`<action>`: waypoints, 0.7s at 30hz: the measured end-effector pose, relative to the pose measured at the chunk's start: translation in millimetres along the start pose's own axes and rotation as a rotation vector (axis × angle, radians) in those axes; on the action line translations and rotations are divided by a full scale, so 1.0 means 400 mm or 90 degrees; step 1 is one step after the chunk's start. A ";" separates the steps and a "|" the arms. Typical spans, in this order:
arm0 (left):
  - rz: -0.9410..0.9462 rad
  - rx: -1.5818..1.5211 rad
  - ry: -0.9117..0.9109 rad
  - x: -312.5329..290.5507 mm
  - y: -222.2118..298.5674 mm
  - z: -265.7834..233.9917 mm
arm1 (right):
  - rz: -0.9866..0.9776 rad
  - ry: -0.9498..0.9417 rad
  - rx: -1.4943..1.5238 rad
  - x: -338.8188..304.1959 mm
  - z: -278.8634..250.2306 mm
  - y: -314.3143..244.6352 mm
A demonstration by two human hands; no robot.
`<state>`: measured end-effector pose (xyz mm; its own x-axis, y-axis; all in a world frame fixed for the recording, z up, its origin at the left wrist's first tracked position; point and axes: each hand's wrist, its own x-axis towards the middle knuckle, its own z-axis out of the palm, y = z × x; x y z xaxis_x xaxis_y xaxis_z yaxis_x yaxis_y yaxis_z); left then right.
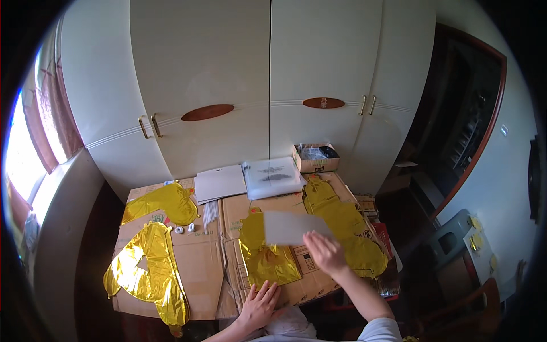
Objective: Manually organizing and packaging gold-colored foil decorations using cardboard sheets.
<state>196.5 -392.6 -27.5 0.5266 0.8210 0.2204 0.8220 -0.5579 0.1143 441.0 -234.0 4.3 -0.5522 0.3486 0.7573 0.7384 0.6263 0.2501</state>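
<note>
My right hand (326, 253) grips a thin greyish-white card (293, 227) by its near right edge. The card is a little blurred and held over a flat gold foil balloon (270, 269). On the near edge of that balloon rests my left hand (260, 308), its fingers stretched out and holding nothing. The card hides part of the foil. To the right lies a larger gold foil balloon (348, 231), also flat. Two more gold foil balloons, one far left (165, 204) and one near left (156, 268), are spread on the cardboard (199, 276).
At the back are a stack of white card sheets (219, 181), a pile of clear plastic bags (274, 178) and an open box (317, 158). White straws (211, 212) and two small white rolls (180, 229) lie left of centre. Beyond stands a wardrobe (228, 68); a plastic stool (450, 239) is at right.
</note>
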 end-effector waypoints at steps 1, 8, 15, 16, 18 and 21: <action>0.001 -0.010 0.011 -0.006 -0.006 -0.001 | -0.022 -0.020 0.026 0.020 -0.070 -0.046; -0.506 -1.069 0.207 -0.122 -0.070 0.007 | -0.063 -0.127 0.179 -0.116 -0.200 -0.236; -0.451 -0.671 0.065 -0.105 -0.073 -0.062 | -0.051 -0.230 0.193 -0.164 -0.163 -0.289; -0.410 -0.505 0.102 -0.096 -0.071 -0.073 | -0.042 -0.238 0.191 -0.155 -0.158 -0.287; -0.321 -0.173 0.169 -0.077 -0.055 -0.100 | -0.034 -0.243 0.194 -0.141 -0.150 -0.283; -0.224 -0.176 0.157 -0.049 -0.051 -0.102 | -0.027 -0.247 0.207 -0.132 -0.138 -0.283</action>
<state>160.6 -402.0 5.3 0.1341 0.9303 0.3415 0.8348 -0.2917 0.4669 408.0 -362.0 -30.8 -0.7273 0.5133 0.4557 0.5881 0.8083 0.0280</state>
